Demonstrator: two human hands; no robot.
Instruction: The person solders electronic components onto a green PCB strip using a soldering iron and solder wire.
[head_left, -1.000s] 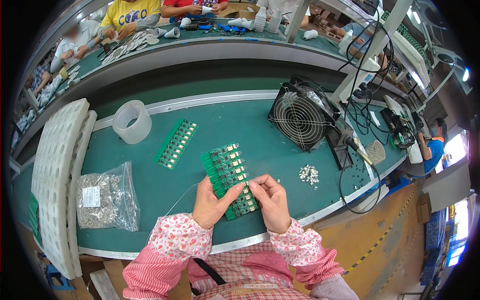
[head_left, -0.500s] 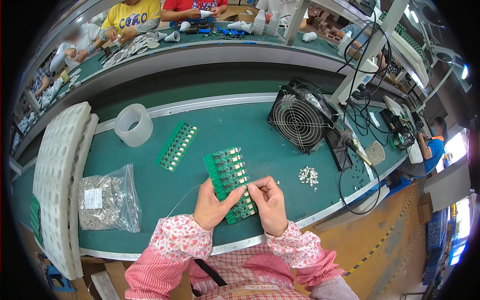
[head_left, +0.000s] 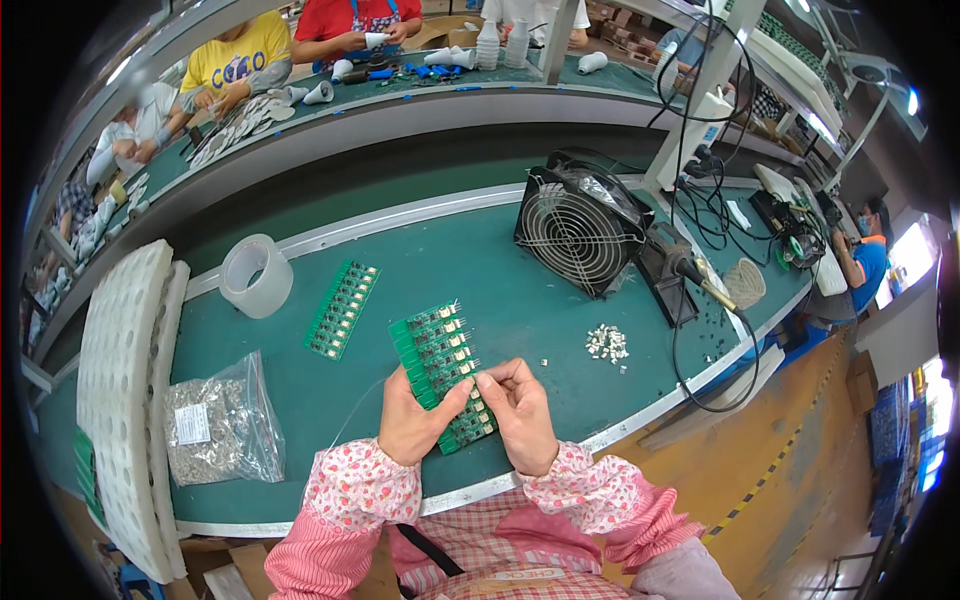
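Green bench [head_left: 500,270]; both hands [head_left: 415,425] hold circuit board [head_left: 440,360].

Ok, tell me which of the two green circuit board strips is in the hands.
The nearer green circuit board strip, held by left hand and right hand; the other strip lies untouched beside the tape roll.

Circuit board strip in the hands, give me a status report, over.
Left hand and right hand both grip the green circuit board strip, held over the green bench. Second board strip lies apart. Nothing blocking.

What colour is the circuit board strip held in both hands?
Green, with small pale components along it: the circuit board strip, seen best in the head view.
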